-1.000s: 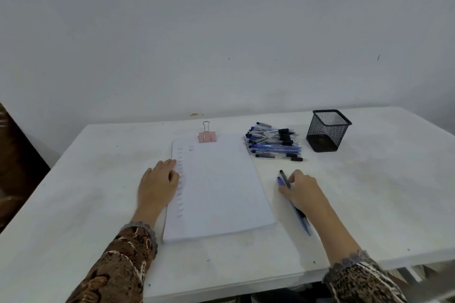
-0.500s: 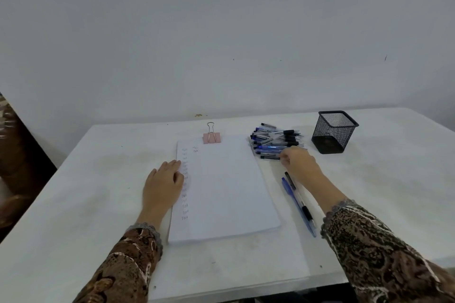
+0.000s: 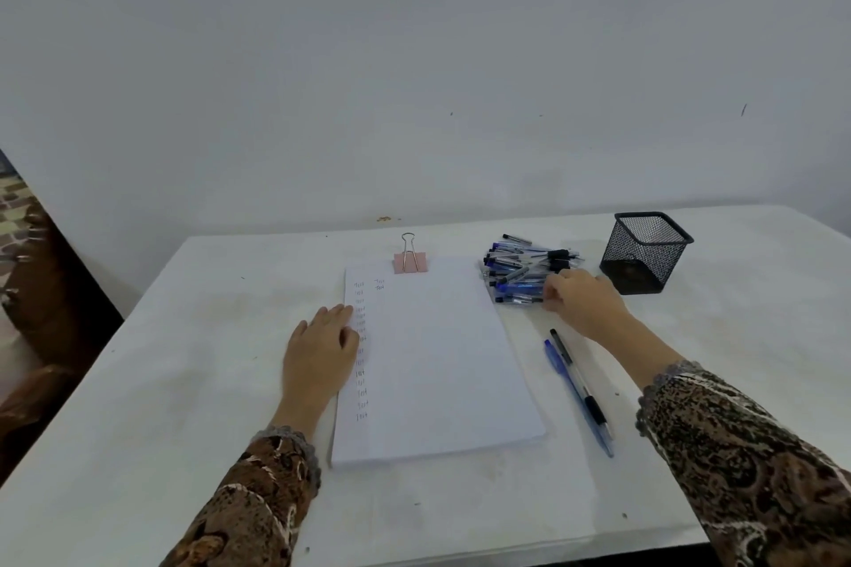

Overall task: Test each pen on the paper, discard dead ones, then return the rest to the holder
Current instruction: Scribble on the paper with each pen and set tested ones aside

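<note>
At the pile: the right hand [image 3: 582, 302] reaches to the near end of the pens [image 3: 520, 272], fingers curled down among the barrels. Whether it pinches one yet, I cannot tell.
Left hand [image 3: 322, 348]: lies flat with straight fingers on the left edge of the paper [image 3: 437, 359], likely to stop the sheets sliding while a pen is tried.
Paper: a stack held at the top by a pink clip [image 3: 410, 262]. Small test marks run down the left margin and a second column is just begun, so most of the sheet is blank.
Pens: heaped by the paper's top right corner, between paper and holder [image 3: 644, 253], an easy reach for the writing hand.
Two pens [image 3: 578, 387]: side by side right of the paper, apart from the heap. They look sorted, but whether as working or dead is unclear.
Holder: black mesh, upright, seemingly with nothing returned to it yet.
Table [image 3: 184, 382]: white, faintly stained, a few specks.
Room: plain pale wall [image 3: 414, 60], with something dark and patterned at the left edge.
</note>
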Motion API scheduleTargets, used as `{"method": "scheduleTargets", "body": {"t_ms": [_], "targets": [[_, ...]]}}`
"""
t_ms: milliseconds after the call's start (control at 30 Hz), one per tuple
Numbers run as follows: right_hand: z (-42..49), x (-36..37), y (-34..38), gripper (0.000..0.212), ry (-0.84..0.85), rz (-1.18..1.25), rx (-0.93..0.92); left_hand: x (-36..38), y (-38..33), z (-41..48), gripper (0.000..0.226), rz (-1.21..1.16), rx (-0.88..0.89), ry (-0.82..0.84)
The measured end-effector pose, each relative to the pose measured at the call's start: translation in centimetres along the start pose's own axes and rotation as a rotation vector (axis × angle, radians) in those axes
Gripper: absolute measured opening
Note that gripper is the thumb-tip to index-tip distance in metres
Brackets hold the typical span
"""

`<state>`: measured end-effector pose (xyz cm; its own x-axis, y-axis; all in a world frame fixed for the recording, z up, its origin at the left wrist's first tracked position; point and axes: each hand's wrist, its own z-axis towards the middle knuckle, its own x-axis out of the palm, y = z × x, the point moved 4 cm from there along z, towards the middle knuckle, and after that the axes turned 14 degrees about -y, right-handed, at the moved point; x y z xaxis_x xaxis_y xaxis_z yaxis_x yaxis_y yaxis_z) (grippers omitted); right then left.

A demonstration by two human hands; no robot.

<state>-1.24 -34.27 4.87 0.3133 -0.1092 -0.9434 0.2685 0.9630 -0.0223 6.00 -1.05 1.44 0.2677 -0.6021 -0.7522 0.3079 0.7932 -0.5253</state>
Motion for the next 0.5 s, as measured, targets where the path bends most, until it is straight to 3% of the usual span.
{"method": "scheduleTargets", "body": {"t_ms": [100, 267, 400, 500], "targets": [[0.1, -0.3, -0.3, 0.018, -0.051, 0.016, -0.039, 0.0, 0.0, 0.0, 0.041, -0.004, 0.000, 0.004], [0.2, -0.4, -0.8, 0.014, -0.060, 0.327, -0.075, 0.0, -0.1, 0.0, 0.041, 0.012, 0.008, 0.007], [0.0, -1.5, 0.2, 0.022, -0.110, 0.437, -0.081, 0.1, 0.2, 0.1, 0.042, 0.008, 0.012, 0.010], [0.2, -4.2, 2.7, 0.021, -0.181, 0.763, 0.101, 0.5, 0.5, 0.3, 0.042, 0.025, 0.043, 0.015]]}}
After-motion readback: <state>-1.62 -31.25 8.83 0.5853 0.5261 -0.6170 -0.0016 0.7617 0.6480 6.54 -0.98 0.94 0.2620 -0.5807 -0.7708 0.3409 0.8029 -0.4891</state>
